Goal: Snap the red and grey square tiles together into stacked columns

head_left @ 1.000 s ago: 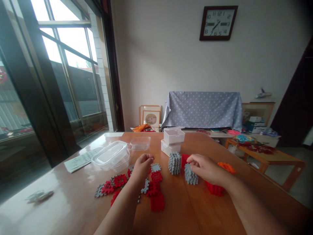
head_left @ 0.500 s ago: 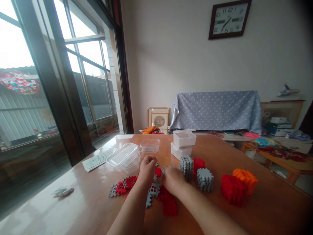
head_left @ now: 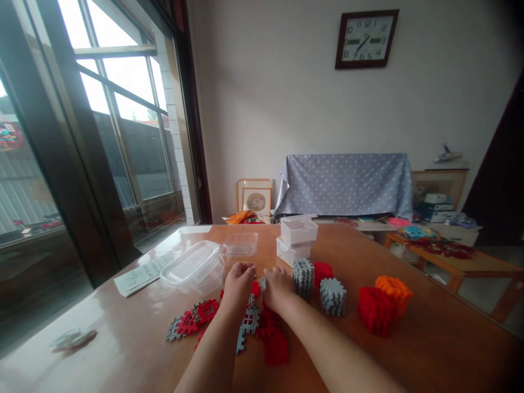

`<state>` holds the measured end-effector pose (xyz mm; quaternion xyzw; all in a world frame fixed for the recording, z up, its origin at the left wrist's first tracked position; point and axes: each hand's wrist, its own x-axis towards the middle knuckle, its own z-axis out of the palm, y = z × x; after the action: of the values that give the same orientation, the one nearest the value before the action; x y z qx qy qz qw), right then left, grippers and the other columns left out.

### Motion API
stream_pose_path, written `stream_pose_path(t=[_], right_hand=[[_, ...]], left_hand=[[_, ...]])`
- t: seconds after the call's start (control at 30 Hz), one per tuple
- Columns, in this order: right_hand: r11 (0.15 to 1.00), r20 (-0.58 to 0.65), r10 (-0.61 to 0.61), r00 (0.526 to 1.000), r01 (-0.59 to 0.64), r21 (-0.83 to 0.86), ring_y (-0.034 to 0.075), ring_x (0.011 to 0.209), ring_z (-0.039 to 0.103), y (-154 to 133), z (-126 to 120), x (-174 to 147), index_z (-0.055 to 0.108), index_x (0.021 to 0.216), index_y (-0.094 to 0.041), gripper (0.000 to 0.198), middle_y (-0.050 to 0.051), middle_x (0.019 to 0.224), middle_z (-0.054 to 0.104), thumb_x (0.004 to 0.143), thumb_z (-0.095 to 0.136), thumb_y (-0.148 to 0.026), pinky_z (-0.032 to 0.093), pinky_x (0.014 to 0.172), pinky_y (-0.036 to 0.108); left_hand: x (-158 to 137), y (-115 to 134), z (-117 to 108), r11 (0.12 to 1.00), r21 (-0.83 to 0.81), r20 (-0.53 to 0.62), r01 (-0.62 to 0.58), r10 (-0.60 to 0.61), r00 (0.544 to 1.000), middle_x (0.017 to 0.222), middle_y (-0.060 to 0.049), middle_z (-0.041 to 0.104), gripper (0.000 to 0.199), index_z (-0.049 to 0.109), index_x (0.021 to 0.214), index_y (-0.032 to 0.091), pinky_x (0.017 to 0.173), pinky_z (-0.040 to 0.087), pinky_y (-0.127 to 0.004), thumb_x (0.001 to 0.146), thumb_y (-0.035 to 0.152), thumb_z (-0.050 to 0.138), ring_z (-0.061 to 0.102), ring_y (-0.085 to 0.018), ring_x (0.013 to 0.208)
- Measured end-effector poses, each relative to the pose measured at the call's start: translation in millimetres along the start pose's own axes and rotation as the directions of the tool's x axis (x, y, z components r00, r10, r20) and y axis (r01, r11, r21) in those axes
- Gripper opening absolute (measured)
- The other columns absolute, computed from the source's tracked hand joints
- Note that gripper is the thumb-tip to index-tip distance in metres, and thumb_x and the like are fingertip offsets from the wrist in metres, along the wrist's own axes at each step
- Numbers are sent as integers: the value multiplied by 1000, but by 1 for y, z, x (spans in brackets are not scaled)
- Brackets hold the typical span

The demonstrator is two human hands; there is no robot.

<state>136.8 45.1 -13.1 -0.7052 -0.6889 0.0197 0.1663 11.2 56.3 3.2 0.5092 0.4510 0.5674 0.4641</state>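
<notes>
Over a loose pile of toothed building tiles, my left hand (head_left: 239, 279) is closed in a pinch; what lies between its fingertips is too small to make out. Beside it, my right hand (head_left: 278, 286) curls its fingers around a small grey building tile (head_left: 262, 283), mostly hidden by them. A red tile (head_left: 256, 289) shows between the hands. Below are a grey window-like tile (head_left: 249, 320) and several red tiles (head_left: 275, 344). Left of my left wrist, red and grey tiles (head_left: 190, 321) overlap on the table.
To the right stand grey tile stacks (head_left: 333, 297), a red stack (head_left: 375, 311) and an orange stack (head_left: 393, 293). Lidded white boxes (head_left: 295, 240) are piled at the back. Clear plastic containers (head_left: 194, 267), a paper sheet (head_left: 139, 273) and a small plastic bag (head_left: 73, 339) lie leftward.
The view has turned slightly right, so everything sits further left in the picture. Both hands stay close together over the pile, with only slight finger movement.
</notes>
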Motion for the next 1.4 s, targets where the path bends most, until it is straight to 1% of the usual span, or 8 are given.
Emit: stream_pose_path(t=[0.23,0.43,0.53,0.63,0.73,0.83,1.03,1.4], right_hand=[[987,-136,-80,988,97,126,25,103,67,-3,-20,-16,68,99,-19,11,10,105,72,92,60,-19,48,87,31],[956,-309,-147,940,214,198,23,106,62,10,-58,-44,64,99,-23,21,6,104,71,92,50,-8,44,93,32],[914,-479,-161,863,313,257,25,101,60,23,-67,-57,64,93,-23,21,6,97,70,90,52,-6,44,92,34],[890,-528,-168,832,358,281,26,99,59,35,-67,-65,63,92,-24,21,6,96,70,89,53,-6,46,91,36],[869,-533,-215,818,409,278,27,103,59,43,-63,-72,63,93,-23,26,6,101,71,84,53,-2,47,94,39],[851,-511,-283,811,459,256,28,118,57,50,-61,-77,65,109,-23,34,8,120,69,81,60,-6,45,106,44],[876,-476,-277,835,423,232,30,130,53,67,-73,-81,58,134,-26,53,9,137,64,82,70,-23,42,113,48],[859,-251,-316,915,389,334,24,109,67,79,-99,-88,70,122,-27,42,5,124,72,81,67,-18,51,99,37]], left_hand=[[-1,1,1,1000,2,36,-3,3,999,77,-2,67,37,67,90,16,69,44,-28,69,45,78,58,-17,71],[-9,14,4,998,51,5,21,-21,1000,72,-2,65,48,65,82,17,61,41,-27,73,63,77,57,-15,65],[-18,22,8,984,-37,149,172,-165,975,79,-5,69,56,65,89,16,57,40,-26,77,70,70,59,-15,63],[-26,24,13,916,-227,380,331,-230,896,80,-5,70,48,64,95,16,57,42,-23,79,59,77,60,-12,62],[-30,21,16,867,-332,447,372,-202,871,76,0,66,35,63,90,17,58,43,-20,71,33,87,58,-9,61],[-30,18,18,858,-352,431,374,-206,879,72,2,63,33,63,89,18,56,42,-19,66,22,86,55,-7,59],[-35,24,21,874,-317,460,368,-198,866,72,4,61,36,61,87,19,54,41,-19,62,20,87,55,-7,57],[-49,32,30,856,-276,567,437,-222,793,72,4,64,40,62,90,19,58,47,-20,62,23,91,59,-8,55]])
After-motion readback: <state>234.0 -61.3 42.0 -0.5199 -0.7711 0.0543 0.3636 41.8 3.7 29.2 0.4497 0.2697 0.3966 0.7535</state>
